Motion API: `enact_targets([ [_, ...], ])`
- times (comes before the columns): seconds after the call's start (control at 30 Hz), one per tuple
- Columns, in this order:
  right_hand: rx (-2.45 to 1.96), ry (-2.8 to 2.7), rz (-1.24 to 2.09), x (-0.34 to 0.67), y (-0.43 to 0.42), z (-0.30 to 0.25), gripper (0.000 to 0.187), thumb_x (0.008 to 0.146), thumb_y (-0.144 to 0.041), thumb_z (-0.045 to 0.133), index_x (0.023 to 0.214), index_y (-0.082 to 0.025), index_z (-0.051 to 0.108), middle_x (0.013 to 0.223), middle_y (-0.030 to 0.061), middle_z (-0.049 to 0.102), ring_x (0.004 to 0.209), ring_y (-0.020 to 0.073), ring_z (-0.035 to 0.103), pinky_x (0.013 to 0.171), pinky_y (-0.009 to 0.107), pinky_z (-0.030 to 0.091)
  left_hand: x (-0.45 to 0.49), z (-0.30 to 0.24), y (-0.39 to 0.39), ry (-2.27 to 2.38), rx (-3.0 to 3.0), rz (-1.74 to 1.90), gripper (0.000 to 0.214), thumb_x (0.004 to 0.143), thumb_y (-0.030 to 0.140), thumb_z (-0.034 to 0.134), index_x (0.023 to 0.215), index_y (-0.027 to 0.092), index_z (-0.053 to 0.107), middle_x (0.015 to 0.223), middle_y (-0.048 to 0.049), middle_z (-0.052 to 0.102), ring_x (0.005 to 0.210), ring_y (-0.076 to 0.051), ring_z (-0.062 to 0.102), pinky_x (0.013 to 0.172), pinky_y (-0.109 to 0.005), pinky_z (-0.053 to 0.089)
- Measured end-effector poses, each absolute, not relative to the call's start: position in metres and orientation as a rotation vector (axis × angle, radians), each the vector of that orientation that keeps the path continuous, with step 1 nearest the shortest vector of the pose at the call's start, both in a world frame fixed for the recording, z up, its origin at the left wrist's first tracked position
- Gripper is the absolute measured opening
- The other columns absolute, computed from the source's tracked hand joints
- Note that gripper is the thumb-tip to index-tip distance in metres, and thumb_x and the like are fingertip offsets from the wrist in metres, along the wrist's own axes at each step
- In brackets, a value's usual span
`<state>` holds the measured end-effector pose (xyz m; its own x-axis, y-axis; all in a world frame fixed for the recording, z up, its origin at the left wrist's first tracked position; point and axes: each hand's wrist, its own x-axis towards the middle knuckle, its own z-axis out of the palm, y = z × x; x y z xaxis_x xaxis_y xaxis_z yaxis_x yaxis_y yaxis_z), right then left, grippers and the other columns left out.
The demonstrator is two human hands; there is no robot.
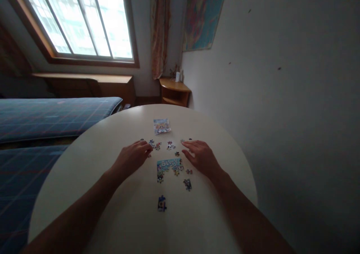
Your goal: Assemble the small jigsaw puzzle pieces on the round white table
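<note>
A partly joined jigsaw puzzle (169,164) lies on the round white table, its light-blue top strip bearing big letters. My left hand (135,153) rests left of it, fingers curled together beside several loose puzzle pieces (158,146); whether a piece is pinched in them is hidden. To the right, my right hand (200,155) is open, thumb and fingers apart, fingertips at a pale puzzle piece (182,141). Between the hands lie a small joined cluster (170,145) and a single piece (177,154). Nearer me are another joined cluster (187,184) and a dark-blue corner section (161,203).
A printed picture sheet (162,126) lies on the far part of the table (135,122). Left of the table stands a bed with a blue plaid mattress (56,115). A wooden corner shelf (174,86) is behind, and a white wall (281,115) runs along the right.
</note>
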<state>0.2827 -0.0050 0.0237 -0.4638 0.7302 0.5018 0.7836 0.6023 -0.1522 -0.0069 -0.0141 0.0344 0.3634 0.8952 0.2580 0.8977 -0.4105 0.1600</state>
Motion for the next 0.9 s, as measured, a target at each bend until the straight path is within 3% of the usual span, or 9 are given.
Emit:
enact_targets([
  [0.1,-1.043,-2.256,-0.166,0.281,-0.007,0.024,0.017,0.094,-0.026,0.062,0.107,-0.024,0.072,0.107,0.002,0.077,0.095,0.0187,0.07,0.092,0.036,0.046,0.011,0.029,-0.019,-1.825,-2.621,-0.766,0.021,0.092,0.03,0.052,0.096,0.023,0.071,0.092,-0.0041,0.074,0.077,-0.019,0.068,0.072,-0.031,0.051],
  [0.23,-0.852,-2.257,-0.211,0.272,-0.015,0.031,0.007,0.092,-0.022,0.064,0.09,-0.025,0.071,0.095,-0.002,0.078,0.087,0.0163,0.069,0.088,0.033,0.044,0.037,0.024,-0.028,-1.923,-2.78,-1.265,0.027,0.092,0.04,0.053,0.095,0.02,0.071,0.09,-0.0048,0.076,0.082,-0.02,0.07,0.076,-0.031,0.052],
  [0.37,-0.764,-2.281,-0.326,0.26,-0.026,0.037,0.009,0.093,-0.019,0.062,0.086,-0.023,0.067,0.081,-0.0015,0.076,0.083,0.0164,0.066,0.084,0.032,0.042,0.051,0.023,-0.035,-2.025,-2.931,-1.684,0.03,0.089,0.044,0.056,0.092,0.017,0.07,0.087,-0.0058,0.077,0.078,-0.019,0.071,0.071,-0.029,0.055],
  [0.6,-0.743,-2.284,-0.397,0.251,-0.03,0.036,0.01,0.094,-0.018,0.058,0.085,-0.022,0.063,0.073,0.0002,0.07,0.083,0.0178,0.064,0.081,0.033,0.042,0.053,0.026,-0.036,-2.242,-2.974,-1.811,0.02,0.082,0.036,0.065,0.088,0.017,0.07,0.08,-0.0043,0.076,0.075,-0.017,0.071,0.064,-0.025,0.054],
  [0.7,-0.753,-2.237,-0.213,0.254,-0.028,0.034,0.002,0.091,-0.022,0.064,0.093,-0.023,0.063,0.082,0.001,0.072,0.086,0.0188,0.064,0.083,0.034,0.045,0.051,0.025,-0.034,-2.219,-2.999,-1.834,0.018,0.082,0.033,0.065,0.09,0.018,0.07,0.082,-0.0041,0.075,0.074,-0.016,0.07,0.062,-0.024,0.053],
  [0.9,-0.727,-2.188,0.122,0.261,-0.022,0.028,0.02,0.087,-0.029,0.071,0.104,-0.023,0.063,0.093,0.0033,0.073,0.089,0.0191,0.064,0.084,0.035,0.05,0.049,0.021,-0.032,-2.024,-3.057,-1.906,0.019,0.079,0.032,0.067,0.09,0.016,0.066,0.079,-0.0032,0.073,0.066,-0.015,0.069,0.065,-0.026,0.054],
])
